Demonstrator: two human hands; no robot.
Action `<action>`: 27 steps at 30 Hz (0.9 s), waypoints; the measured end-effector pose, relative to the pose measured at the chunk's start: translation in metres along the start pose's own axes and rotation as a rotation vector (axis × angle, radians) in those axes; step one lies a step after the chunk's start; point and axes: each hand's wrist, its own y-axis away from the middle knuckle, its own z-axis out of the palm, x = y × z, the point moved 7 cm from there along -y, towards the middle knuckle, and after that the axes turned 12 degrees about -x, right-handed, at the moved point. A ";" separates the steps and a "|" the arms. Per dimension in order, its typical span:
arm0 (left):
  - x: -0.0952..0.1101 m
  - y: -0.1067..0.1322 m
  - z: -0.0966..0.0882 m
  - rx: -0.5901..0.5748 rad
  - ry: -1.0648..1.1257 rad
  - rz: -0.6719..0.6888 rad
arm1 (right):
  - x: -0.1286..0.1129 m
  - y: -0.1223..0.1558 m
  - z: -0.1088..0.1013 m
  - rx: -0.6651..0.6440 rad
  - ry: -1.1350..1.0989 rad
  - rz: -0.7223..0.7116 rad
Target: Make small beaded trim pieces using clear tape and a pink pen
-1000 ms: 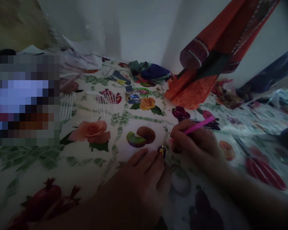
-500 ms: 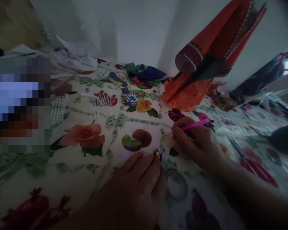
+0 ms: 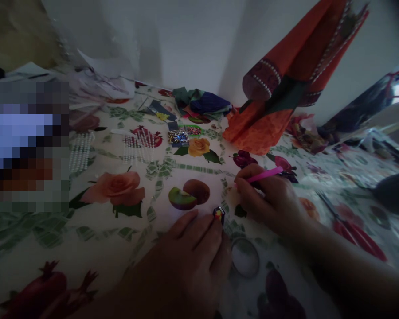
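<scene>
Tablecloth [image 3: 86, 248] with printed fruit and roses lies beneath both hands. The left hand [image 3: 193, 248] rests palm down, its fingers stretched out and slightly apart, one fingertip against a small dark patch [image 3: 218, 213] with a yellow and red middle. The right hand [image 3: 269, 195] pinches a pink pen [image 3: 264, 175] between thumb and forefinger, just beyond the patch (whether its tip touches the cloth cannot be told). A clear round dish [image 3: 245, 258] sits beside the left hand; red-handled scissors [image 3: 359, 235] lie farther right.
</scene>
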 end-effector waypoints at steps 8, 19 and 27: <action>-0.002 -0.002 0.001 0.004 0.003 -0.020 | 0.000 0.000 -0.002 0.021 -0.102 0.010; -0.003 -0.002 -0.004 0.031 -0.012 -0.004 | 0.002 0.000 0.001 -0.020 -0.111 0.044; -0.002 0.000 0.004 0.004 -0.017 -0.013 | -0.003 -0.001 0.000 0.001 -0.034 -0.006</action>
